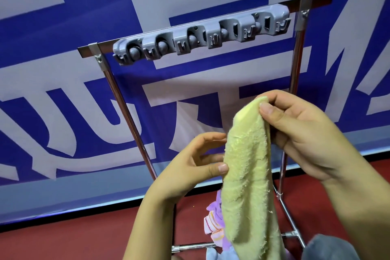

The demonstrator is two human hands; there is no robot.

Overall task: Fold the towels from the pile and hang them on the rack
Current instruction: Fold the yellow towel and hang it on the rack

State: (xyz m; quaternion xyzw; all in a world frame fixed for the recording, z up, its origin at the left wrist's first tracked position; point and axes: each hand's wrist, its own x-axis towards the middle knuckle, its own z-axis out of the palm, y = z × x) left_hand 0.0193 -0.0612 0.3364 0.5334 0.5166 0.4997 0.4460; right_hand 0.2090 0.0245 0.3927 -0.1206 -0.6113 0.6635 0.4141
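A pale yellow towel (249, 179) hangs down in a long narrow fold in front of me. My right hand (304, 131) pinches its top end between thumb and fingers. My left hand (198, 164) touches the towel's left edge at mid-height, thumb in front and fingers behind it. Behind stands the rack (124, 99), a chrome frame with a grey plastic holder strip (202, 37) of clips and hooks on its top bar; nothing hangs on it. The pile of towels (215, 221), purple, striped pink and light blue, lies on the floor under the yellow towel.
A blue and white banner (63, 91) covers the wall right behind the rack. The floor (84, 236) is dark red. A grey cloth (333, 247) shows at the bottom right. The rack's chrome base bars (194, 246) run along the floor.
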